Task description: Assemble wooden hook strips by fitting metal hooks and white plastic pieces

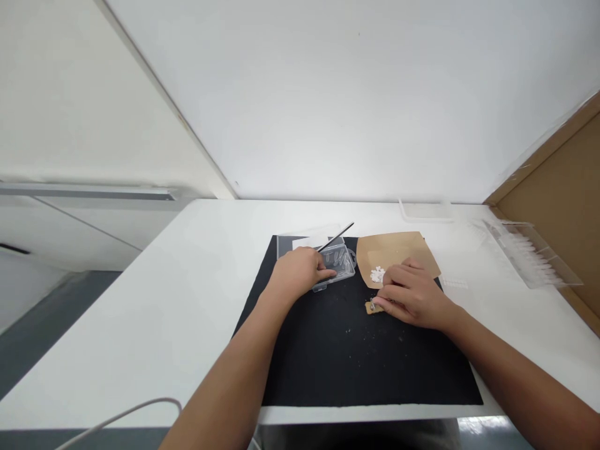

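My left hand (pixel 300 270) reaches over the clear plastic case (pixel 344 265), its thumb and curled fingers at the left part of the compartments. Small clear pieces lie inside the case. A thin dark stick (pixel 340 233) slants up to the right from behind this hand; whether the fingers hold it I cannot tell. My right hand (pixel 412 294) is closed, with thumb and fingers on a small gold-coloured tool (pixel 370 307) with a silver round part. Just above this tool, a pile of small white pieces (pixel 377 274) lies on the brown paper tray (pixel 398 244), partly behind the right fingers.
A black mat (pixel 365 369) with tiny scattered bits lies under the work on the white table (pixel 140 325). To the right, a clear holder (pixel 529 253) contains a row of pale tips beside a cardboard panel (pixel 572 200). A white cable (pixel 131 409) runs along the front left edge.
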The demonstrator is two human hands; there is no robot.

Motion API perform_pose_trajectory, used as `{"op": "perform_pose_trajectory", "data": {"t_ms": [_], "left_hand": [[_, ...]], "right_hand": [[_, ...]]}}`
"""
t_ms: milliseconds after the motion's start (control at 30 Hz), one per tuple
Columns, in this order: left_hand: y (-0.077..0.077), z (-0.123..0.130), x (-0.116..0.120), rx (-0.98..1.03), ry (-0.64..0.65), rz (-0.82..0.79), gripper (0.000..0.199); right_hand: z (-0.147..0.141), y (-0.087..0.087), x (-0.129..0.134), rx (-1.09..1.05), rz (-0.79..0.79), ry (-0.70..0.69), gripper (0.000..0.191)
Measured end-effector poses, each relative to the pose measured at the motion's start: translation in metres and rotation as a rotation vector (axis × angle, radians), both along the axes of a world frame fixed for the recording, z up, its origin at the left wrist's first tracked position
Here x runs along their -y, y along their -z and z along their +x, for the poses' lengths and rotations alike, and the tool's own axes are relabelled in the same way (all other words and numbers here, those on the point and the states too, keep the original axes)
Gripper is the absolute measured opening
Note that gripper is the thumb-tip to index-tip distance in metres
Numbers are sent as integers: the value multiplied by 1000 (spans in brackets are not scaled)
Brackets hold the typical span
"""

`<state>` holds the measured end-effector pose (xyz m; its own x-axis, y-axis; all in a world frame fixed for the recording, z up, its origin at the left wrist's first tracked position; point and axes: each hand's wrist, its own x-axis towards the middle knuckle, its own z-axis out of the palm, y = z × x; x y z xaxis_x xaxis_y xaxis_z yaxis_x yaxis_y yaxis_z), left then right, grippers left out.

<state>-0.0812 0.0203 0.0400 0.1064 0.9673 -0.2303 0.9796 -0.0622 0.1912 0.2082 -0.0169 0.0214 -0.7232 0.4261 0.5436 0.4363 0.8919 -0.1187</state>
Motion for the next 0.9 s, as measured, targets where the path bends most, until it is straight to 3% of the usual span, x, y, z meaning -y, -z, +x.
{"op": "perform_pose_trajectory", "data": {"t_ms": [100, 367, 900], "left_hand": [[0, 1, 2, -28, 26, 39, 36], [4, 3, 2, -132, 244, 112, 39], [0, -25, -6, -19, 235, 119, 28]], "right_hand": [[0, 0, 1, 0, 2, -1, 24], [-2, -4, 1, 3, 6, 5, 24], [0, -4, 1, -10, 28, -5, 27]]}}
